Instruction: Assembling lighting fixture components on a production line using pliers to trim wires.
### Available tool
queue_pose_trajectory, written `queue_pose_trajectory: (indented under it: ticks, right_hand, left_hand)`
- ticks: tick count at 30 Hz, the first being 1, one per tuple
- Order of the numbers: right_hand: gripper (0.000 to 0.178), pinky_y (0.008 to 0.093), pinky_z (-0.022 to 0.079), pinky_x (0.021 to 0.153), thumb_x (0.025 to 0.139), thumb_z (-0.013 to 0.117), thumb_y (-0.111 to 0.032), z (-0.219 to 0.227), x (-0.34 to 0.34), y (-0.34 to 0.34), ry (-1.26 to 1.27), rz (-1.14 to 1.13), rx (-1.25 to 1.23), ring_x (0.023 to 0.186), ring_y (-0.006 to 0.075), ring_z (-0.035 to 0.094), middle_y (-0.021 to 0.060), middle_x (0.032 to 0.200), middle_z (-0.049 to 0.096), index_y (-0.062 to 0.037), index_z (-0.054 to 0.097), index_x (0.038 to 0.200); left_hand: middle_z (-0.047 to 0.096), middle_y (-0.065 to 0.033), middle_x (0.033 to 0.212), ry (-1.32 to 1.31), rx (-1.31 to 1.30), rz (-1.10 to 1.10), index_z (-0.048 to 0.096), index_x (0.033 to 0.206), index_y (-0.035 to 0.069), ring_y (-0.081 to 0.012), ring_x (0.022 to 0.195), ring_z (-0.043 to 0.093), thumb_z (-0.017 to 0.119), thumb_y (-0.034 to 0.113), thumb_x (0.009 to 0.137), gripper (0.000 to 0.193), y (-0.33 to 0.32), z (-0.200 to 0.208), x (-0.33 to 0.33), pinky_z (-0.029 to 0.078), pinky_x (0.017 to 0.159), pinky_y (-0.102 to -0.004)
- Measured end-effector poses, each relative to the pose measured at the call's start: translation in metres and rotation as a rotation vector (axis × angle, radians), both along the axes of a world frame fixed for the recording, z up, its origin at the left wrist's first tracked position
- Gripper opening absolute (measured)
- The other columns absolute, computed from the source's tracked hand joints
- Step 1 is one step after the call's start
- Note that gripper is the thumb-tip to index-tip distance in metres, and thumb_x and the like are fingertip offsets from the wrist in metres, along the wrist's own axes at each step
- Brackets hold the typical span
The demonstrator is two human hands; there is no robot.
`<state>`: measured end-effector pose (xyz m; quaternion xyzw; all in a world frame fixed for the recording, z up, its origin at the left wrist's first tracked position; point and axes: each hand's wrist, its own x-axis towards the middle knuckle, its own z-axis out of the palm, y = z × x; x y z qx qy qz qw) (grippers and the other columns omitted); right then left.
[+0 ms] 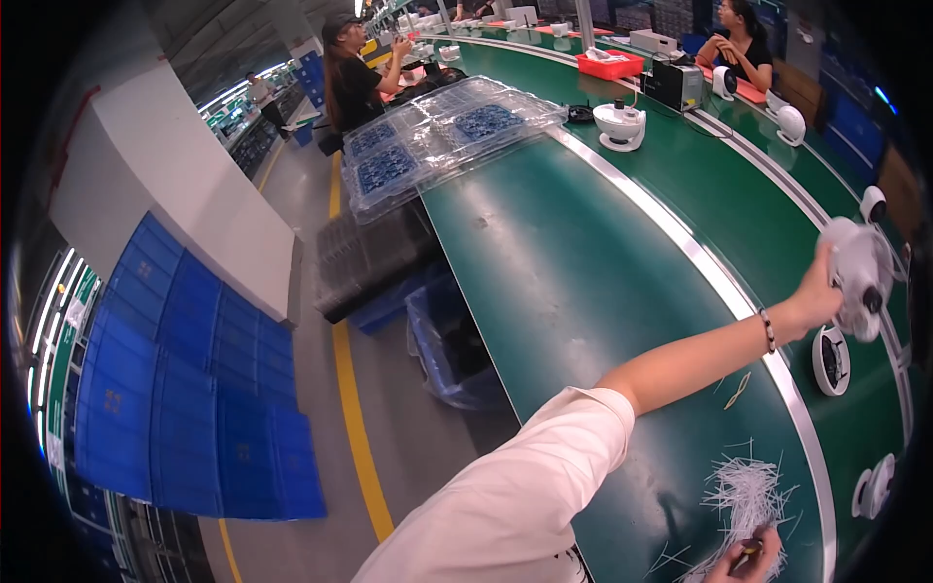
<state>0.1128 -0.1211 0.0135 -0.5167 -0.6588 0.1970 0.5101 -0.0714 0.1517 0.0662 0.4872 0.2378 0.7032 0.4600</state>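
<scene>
My left arm reaches across the green bench to the right, and my left hand point(816, 288) is closed around a white camera-like device point(859, 264). The device is rounded, has a dark round part near its lower end, and is held up over the conveyor side. At the lower right edge my right hand point(756, 558) is partly cut off by the frame. Its fingers are curled together around a small dark piece point(746, 547) whose kind I cannot make out. Just beyond those fingers lies a loose pile of thin white strips point(746, 491).
A white round housing point(830, 360) lies below the held device, and another white device point(875, 486) stands farther down. Clear plastic trays point(437, 136) with blue parts cover the bench's far end. Blue crates point(194, 389) stand left. Co-workers sit beyond, near a red bin point(610, 65).
</scene>
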Motion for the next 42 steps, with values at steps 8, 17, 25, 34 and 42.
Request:
queue_pose_trajectory:
  ticks: [8,17,25,34,42]
  right_hand:
    - [0.029,0.0352,0.046,0.073,0.078,0.05,0.004,0.021,0.038,0.005,0.923,0.257,-0.339,0.084,0.0256,0.053,0.0162,0.095,0.053,0.0033,0.045,0.106]
    - [0.042,0.0409,0.047,0.077,0.078,0.052,-0.018,0.006,0.037,0.032,1.18,0.596,-0.738,0.089,0.0284,0.057,0.0227,0.105,0.053,0.0076,0.043,0.111]
    - [0.042,0.0427,0.046,0.081,0.081,0.048,-0.015,0.009,0.063,0.022,1.218,0.573,-0.711,0.097,0.0309,0.055,0.0237,0.11,0.051,0.0092,0.042,0.116]
    - [0.05,0.0486,0.042,0.085,0.079,0.05,-0.018,0.011,0.059,0.026,1.193,0.567,-0.671,0.101,0.0357,0.052,0.0273,0.114,0.046,0.0117,0.038,0.118]
    - [0.038,0.0437,0.047,0.077,0.081,0.049,-0.019,0.007,0.059,0.026,1.285,0.507,-0.657,0.087,0.0286,0.057,0.0185,0.099,0.055,0.0062,0.046,0.11]
  left_hand:
    - [0.05,-0.0108,0.11,0.155,-0.152,-0.659,0.034,0.124,0.008,-0.022,0.105,0.047,0.056,-0.013,0.056,0.075,-0.065,0.005,0.057,0.043,0.084,-0.031]
    - [0.045,-0.0078,0.118,0.338,-0.051,-0.603,0.039,0.123,0.003,-0.0191,0.111,0.043,0.048,-0.008,0.055,0.07,-0.059,0.007,0.027,0.034,0.095,-0.0307]
    - [0.043,-0.008,0.121,0.497,-0.118,-0.677,0.036,0.127,0.003,-0.0172,0.116,0.038,0.037,-0.011,0.054,0.074,-0.08,0.01,0.06,0.027,0.099,-0.0281]
    - [0.041,-0.0083,0.125,0.583,-0.028,-0.818,0.036,0.128,0.003,-0.0163,0.119,0.035,0.036,-0.012,0.052,0.077,-0.089,0.005,0.064,0.024,0.101,-0.0272]
    - [0.04,-0.0084,0.126,0.617,-0.024,-0.877,0.037,0.127,0.004,-0.017,0.121,0.033,0.035,-0.012,0.053,0.076,-0.093,0.002,0.07,0.023,0.101,-0.0292]
